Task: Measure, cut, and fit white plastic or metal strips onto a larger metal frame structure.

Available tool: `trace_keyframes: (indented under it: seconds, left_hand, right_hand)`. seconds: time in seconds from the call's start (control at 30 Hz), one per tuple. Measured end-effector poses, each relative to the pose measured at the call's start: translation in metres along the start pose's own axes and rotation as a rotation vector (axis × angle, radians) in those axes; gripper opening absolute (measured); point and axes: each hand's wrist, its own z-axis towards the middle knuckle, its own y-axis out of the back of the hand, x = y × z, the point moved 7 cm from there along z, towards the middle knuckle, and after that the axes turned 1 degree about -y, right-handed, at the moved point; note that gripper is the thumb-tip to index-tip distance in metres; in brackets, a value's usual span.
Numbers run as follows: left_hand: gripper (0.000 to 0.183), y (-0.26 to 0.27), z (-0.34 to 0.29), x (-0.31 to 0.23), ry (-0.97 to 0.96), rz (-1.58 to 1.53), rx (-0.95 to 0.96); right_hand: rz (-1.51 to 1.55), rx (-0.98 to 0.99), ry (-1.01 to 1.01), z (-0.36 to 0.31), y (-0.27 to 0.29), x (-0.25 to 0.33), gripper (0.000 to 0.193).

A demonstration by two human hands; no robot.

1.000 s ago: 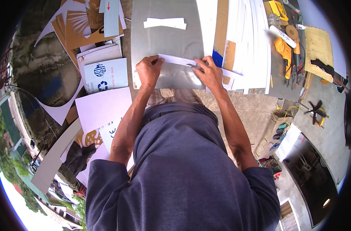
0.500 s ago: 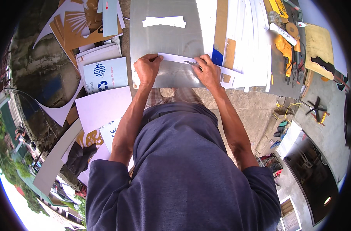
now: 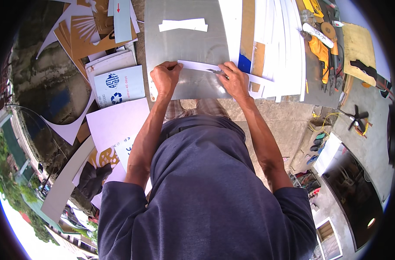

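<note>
A narrow white strip [image 3: 193,65] lies across the near part of a grey metal sheet [image 3: 186,47]. Its left end is pinched between the thumb and fingers of my left hand [image 3: 165,78]. My right hand [image 3: 235,79] is closed around a utility knife [image 3: 214,71], whose dark pointed blade lies over the strip and points left. Most of the knife's handle is hidden in the hand. Past the right hand the strip runs on to the right, over other white pieces. Two short white strips [image 3: 183,24] lie crossed farther up the sheet.
Long white strips [image 3: 280,47] are stacked to the right. Beyond them lie a yellow power tool [image 3: 319,54] and a tape roll [image 3: 328,29]. Brown and white offcuts [image 3: 91,32] and a printed light-blue panel [image 3: 119,84] sit at the left. A black fan [image 3: 358,118] stands lower right.
The view has shifted very slightly. Both hands keep their places on the strip, and the knife shows hardly any movement.
</note>
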Motion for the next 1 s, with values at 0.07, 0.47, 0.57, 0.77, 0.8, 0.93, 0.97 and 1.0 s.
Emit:
trace_keyframes:
  seconds: [0.07, 0.47, 0.57, 0.77, 0.8, 0.93, 0.97, 1.0]
  left_hand:
    - [0.023, 0.0, -0.001, 0.0, -0.016, -0.004, -0.007]
    - [0.03, 0.001, -0.008, -0.016, -0.205, 0.12, -0.03]
    - [0.039, -0.009, -0.019, -0.044, -0.557, 0.237, -0.023]
    - [0.041, -0.054, -0.036, -0.059, -0.94, 0.204, 0.211]
    - [0.04, -0.058, -0.036, -0.06, -0.964, 0.163, 0.222]
    - [0.036, -0.065, -0.038, -0.062, -0.998, 0.094, 0.198]
    - [0.036, -0.067, -0.037, -0.061, -1.0, 0.094, 0.203]
    - [0.034, -0.067, -0.034, -0.06, -0.957, 0.047, 0.201]
  right_hand:
    - [0.005, -0.003, 0.011, -0.001, 0.0, 0.0, 0.029]
    - [-0.001, -0.006, 0.036, -0.001, -0.002, -0.005, 0.03]
    - [0.017, -0.015, 0.03, -0.002, -0.001, -0.006, 0.03]
    - [0.018, -0.021, 0.007, 0.0, -0.001, -0.007, 0.029]
    - [0.017, -0.022, 0.004, 0.0, -0.001, -0.008, 0.029]
    - [0.012, -0.026, -0.005, -0.001, -0.002, -0.008, 0.029]
    - [0.008, -0.028, -0.003, -0.002, -0.001, -0.008, 0.029]
    - [0.008, -0.03, -0.007, -0.002, -0.001, -0.008, 0.029]
